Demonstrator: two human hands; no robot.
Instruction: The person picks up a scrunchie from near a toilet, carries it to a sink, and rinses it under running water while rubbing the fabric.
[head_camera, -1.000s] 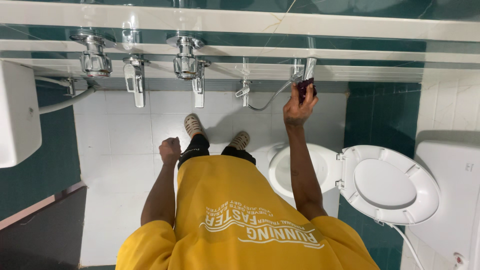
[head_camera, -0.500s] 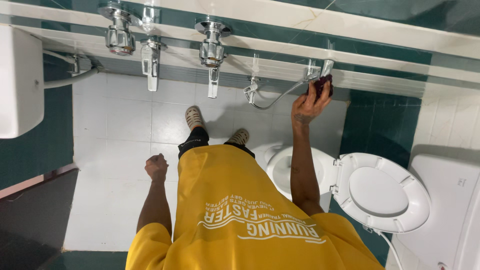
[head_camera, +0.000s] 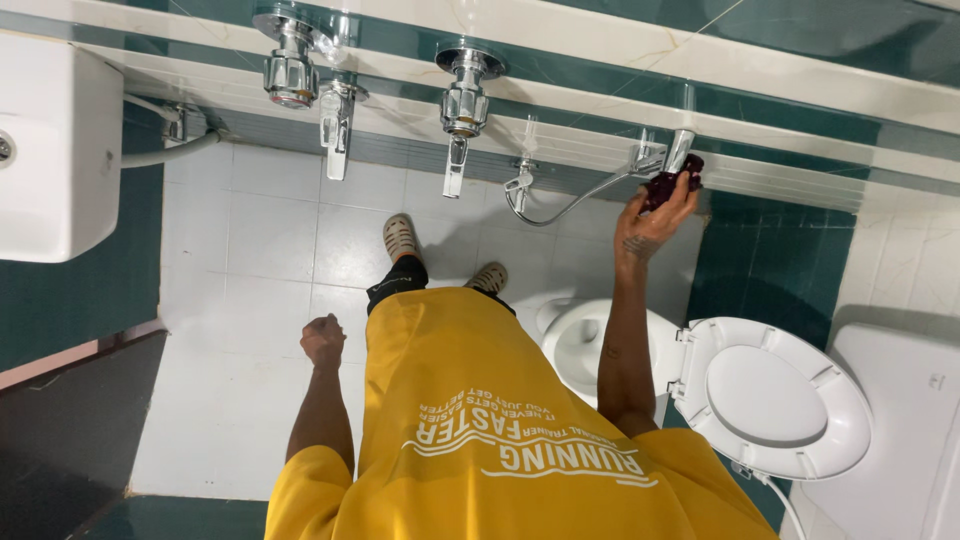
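Both hands are closed: my right hand (head_camera: 655, 228) has its fingers clamped on a dark cloth (head_camera: 672, 180) against the spray holder (head_camera: 680, 150), while my left hand (head_camera: 323, 341) hangs fisted and empty, taps (head_camera: 455, 105) unwiped.

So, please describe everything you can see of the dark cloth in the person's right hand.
The dark cloth is small, bunched and maroon, and looks like soft fabric. The right hand grips it with raised fingers and presses it against the chrome spray handle in its wall holder. Most of it is hidden in the hand.
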